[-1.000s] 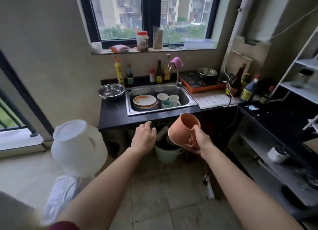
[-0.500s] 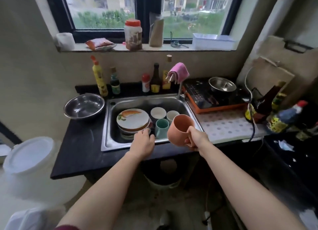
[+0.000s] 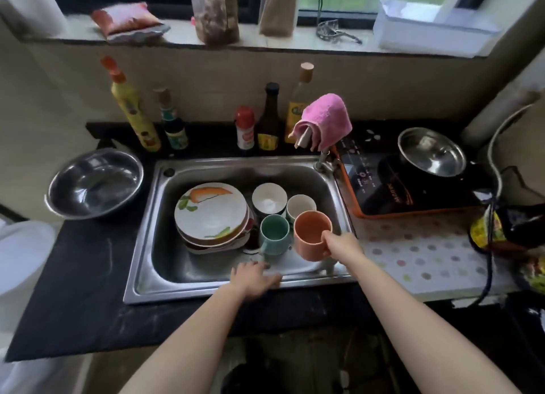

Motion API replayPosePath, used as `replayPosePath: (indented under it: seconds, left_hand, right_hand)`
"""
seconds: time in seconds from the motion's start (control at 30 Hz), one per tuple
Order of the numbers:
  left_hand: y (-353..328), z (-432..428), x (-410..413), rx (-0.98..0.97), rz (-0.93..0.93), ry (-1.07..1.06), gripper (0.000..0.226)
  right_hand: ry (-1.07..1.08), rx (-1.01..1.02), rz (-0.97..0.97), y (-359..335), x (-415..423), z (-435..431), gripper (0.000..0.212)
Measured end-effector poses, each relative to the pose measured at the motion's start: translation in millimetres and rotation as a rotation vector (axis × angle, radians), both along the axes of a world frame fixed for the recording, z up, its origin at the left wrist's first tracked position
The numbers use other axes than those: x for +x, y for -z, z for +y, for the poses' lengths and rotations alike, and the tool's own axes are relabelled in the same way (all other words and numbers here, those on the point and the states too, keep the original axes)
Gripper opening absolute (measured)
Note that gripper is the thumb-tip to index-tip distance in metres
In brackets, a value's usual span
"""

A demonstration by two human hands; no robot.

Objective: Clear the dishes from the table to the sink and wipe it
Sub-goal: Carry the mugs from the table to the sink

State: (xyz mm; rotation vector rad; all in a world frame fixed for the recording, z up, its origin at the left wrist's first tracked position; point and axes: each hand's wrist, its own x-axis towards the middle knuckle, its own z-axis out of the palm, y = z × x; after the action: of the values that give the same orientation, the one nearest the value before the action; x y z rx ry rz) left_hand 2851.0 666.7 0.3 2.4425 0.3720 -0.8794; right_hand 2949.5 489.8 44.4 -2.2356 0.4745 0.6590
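In the sink (image 3: 159,264), a stack of plates (image 3: 211,214) lies left of the cups (image 3: 275,237), with a bowl (image 3: 95,184) on the counter (image 3: 82,290) to its left, a cooker (image 3: 413,193) to its right and 5 bottles (image 3: 269,119) behind.

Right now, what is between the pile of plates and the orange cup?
The green mug stands there, between the plates and the orange cup, in the head view.

Orange mug (image 3: 312,235), green mug (image 3: 275,234), pink cloth (image 3: 324,119), polka-dotted mat (image 3: 424,252).
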Motion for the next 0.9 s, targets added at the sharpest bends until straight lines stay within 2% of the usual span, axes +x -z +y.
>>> replayPosePath:
  seconds: [0.13, 0.33, 0.53, 0.77, 0.9]
  left_hand:
    - [16, 2, 15, -0.072, 0.145, 0.068, 0.063]
    - [23, 1, 18, -0.014, 0.115, 0.101, 0.071]
    - [25, -2, 18, -0.043, 0.111, 0.009, 0.068]
    - [25, -7, 14, 0.024, 0.052, 0.018, 0.064]
    - [22, -12, 10, 0.069, 0.054, 0.023, 0.065]
  right_hand:
    - [-0.187, -0.159, 0.015, 16, 26, 6, 0.043]
    - [-0.469, -0.329, 0.085, 36, 40, 12, 0.043]
    - [-0.698, -0.349, 0.183, 59, 53, 19, 0.04]
    - [-0.732, -0.355, 0.236, 73, 62, 18, 0.038]
    - [-0.812, -0.433, 0.155, 70, 58, 14, 0.035]
